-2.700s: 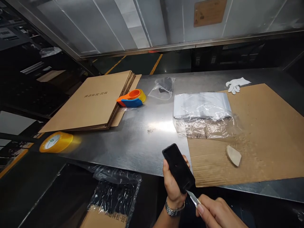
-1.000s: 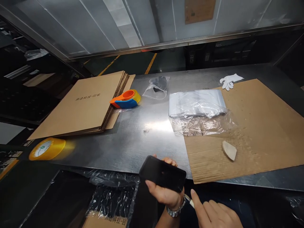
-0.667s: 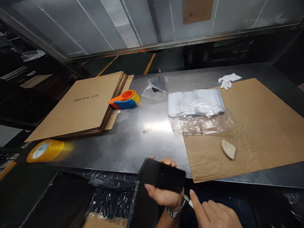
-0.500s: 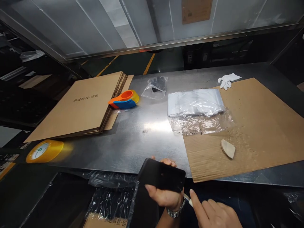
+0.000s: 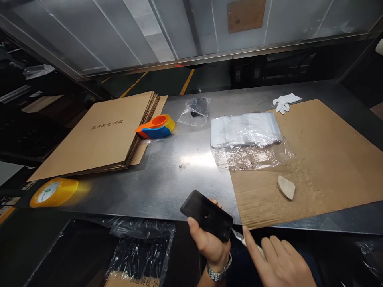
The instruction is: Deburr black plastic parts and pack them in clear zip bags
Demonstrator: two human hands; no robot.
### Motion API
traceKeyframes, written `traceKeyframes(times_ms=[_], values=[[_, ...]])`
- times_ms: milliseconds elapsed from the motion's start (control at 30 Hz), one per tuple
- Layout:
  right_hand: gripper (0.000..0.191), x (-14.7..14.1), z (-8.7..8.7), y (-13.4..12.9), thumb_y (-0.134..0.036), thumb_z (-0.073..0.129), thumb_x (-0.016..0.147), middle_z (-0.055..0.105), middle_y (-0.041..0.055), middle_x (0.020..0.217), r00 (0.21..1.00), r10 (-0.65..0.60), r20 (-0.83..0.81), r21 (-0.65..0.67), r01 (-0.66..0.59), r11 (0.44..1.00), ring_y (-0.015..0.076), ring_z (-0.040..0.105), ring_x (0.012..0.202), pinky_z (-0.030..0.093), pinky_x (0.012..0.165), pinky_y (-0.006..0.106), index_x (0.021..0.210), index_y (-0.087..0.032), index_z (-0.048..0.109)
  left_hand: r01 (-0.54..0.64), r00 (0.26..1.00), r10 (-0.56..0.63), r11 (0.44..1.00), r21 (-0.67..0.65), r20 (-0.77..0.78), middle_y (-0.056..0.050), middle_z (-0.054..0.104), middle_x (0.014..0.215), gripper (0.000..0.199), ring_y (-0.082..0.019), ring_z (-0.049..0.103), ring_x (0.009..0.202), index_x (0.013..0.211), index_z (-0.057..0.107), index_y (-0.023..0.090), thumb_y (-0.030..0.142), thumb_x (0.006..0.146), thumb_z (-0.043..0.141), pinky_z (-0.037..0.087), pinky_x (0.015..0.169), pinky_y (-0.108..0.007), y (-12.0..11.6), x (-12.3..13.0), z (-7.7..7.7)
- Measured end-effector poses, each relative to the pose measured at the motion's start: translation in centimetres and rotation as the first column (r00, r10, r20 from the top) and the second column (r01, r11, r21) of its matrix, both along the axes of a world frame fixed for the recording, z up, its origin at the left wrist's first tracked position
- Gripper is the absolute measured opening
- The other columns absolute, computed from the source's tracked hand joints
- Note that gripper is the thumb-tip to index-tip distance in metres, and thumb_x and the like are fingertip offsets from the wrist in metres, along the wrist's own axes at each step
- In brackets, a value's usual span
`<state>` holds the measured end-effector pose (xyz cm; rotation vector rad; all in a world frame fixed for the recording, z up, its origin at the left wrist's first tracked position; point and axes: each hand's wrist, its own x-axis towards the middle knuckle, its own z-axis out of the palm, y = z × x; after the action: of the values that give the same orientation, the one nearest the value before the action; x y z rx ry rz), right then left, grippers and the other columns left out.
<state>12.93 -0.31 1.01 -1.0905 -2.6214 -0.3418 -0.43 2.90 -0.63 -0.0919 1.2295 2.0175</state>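
My left hand (image 5: pixel 211 245), with a metal-band watch at the wrist, grips a flat black phone-shaped part (image 5: pixel 200 210) with rounded corners. The thumb presses on its near edge and fingertips show behind the far edge. My right hand (image 5: pixel 283 261) is closed around a knife (image 5: pixel 238 235) with a pale handle and a short pointed blade. Its index finger stretches along the handle. The blade tip is at the right end of the black part; whether it touches cannot be made out. Both hands are at the near edge of the metal table (image 5: pixel 161 187).
A cardboard sheet (image 5: pixel 335 159) bears a pale wedge-shaped block (image 5: pixel 286 187). Beside it lie a stack of clear plastic bags (image 5: pixel 245 129) and a white glove (image 5: pixel 285 102). Flattened cartons (image 5: pixel 98 131), a tape dispenser (image 5: pixel 157 126) and a yellow tape roll (image 5: pixel 55 192) are leftward.
The black part has risen slightly and tilted, its left end now clear above the table edge. The knife shows more of its blade, and my right hand has shifted slightly right.
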Motion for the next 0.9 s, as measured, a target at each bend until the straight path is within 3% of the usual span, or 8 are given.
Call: traceKeyframes(times_ms=[267,333,433,533,600,767,833,900], values=[[0.035,0.7,0.1,0.7,-0.01,0.029,0.09,0.053,0.0015,0.059,0.968,-0.017,-0.25,-0.272,-0.054,0.961,0.0133,0.053,0.051,0.04,0.047,0.024,0.113,-0.006,0.055,0.143,0.985,-0.144,0.99,0.018,0.097,-0.005,0.064,0.067,0.046,-0.015,0.058,0.057,0.077,0.068,0.015,0.058,0.071,0.052,0.047,0.05,-0.023,0.2,-0.7,0.6],[0.031,0.3,0.6,1.0,-0.012,0.029,0.091,0.057,0.0025,0.065,0.916,-0.075,-0.394,-0.455,-0.123,0.882,0.0129,0.055,0.055,0.042,0.047,0.022,0.106,-0.011,0.057,0.156,0.982,-0.157,0.988,0.013,0.104,-0.005,0.064,0.067,0.046,-0.014,0.058,0.058,0.076,0.069,0.015,0.058,0.071,0.053,0.047,0.051,-0.023,0.2,-0.6,0.7],[0.023,-0.7,1.1,1.4,-0.018,0.035,0.091,0.06,0.0006,0.07,0.796,-0.26,-0.547,-0.693,-0.256,0.674,0.0116,0.057,0.059,0.044,0.053,0.019,0.089,-0.018,0.058,0.195,0.973,-0.196,0.981,0.021,0.125,-0.005,0.064,0.067,0.046,-0.015,0.058,0.058,0.074,0.069,0.015,0.058,0.068,0.056,0.047,0.052,-0.023,0.0,-0.2,0.5],[0.016,-1.8,0.7,1.7,-0.021,0.044,0.088,0.062,-0.0015,0.068,0.716,-0.37,-0.592,-0.762,-0.348,0.547,0.0107,0.057,0.058,0.043,0.054,0.019,0.082,-0.02,0.059,0.219,0.963,-0.219,0.976,0.015,0.158,-0.005,0.064,0.068,0.047,-0.015,0.058,0.06,0.074,0.069,0.015,0.06,0.067,0.056,0.048,0.054,-0.023,-0.3,0.3,0.2],[0.018,-2.5,0.2,1.7,-0.02,0.044,0.088,0.062,-0.0011,0.065,0.712,-0.332,-0.619,-0.724,-0.352,0.593,0.0108,0.057,0.056,0.042,0.052,0.019,0.081,-0.019,0.06,0.201,0.966,-0.195,0.979,-0.022,0.169,-0.006,0.065,0.069,0.05,-0.016,0.058,0.062,0.074,0.069,0.014,0.062,0.068,0.054,0.047,0.055,-0.023,-0.5,0.6,0.0],[0.024,-3.6,-1.2,1.0,-0.014,0.037,0.089,0.055,0.0019,0.057,0.732,-0.073,-0.677,-0.361,-0.244,0.9,0.0133,0.052,0.049,0.036,0.048,0.025,0.076,-0.014,0.057,0.084,0.996,-0.081,0.992,-0.089,0.044,-0.005,0.064,0.07,0.052,-0.016,0.058,0.063,0.076,0.068,0.014,0.062,0.072,0.05,0.046,0.057,-0.025,-0.5,1.0,-0.7],[0.024,-3.8,-1.4,0.7,-0.014,0.036,0.088,0.054,0.0023,0.057,0.731,-0.05,-0.681,-0.315,-0.23,0.921,0.0137,0.05,0.049,0.035,0.048,0.025,0.073,-0.014,0.055,0.042,0.999,-0.041,0.995,-0.096,0.011,-0.004,0.063,0.069,0.052,-0.015,0.056,0.062,0.078,0.067,0.015,0.062,0.073,0.048,0.044,0.056,-0.023,-0.4,0.9,-0.9],[0.023,-3.7,-1.3,0.7,-0.015,0.035,0.089,0.054,0.001,0.058,0.712,-0.109,-0.694,-0.433,-0.291,0.853,0.0121,0.05,0.05,0.036,0.049,0.024,0.074,-0.016,0.052,0.058,0.998,-0.053,0.991,-0.121,0.04,-0.005,0.063,0.069,0.053,-0.015,0.056,0.062,0.078,0.067,0.014,0.062,0.074,0.046,0.044,0.054,-0.022,-0.2,0.6,-0.9]])
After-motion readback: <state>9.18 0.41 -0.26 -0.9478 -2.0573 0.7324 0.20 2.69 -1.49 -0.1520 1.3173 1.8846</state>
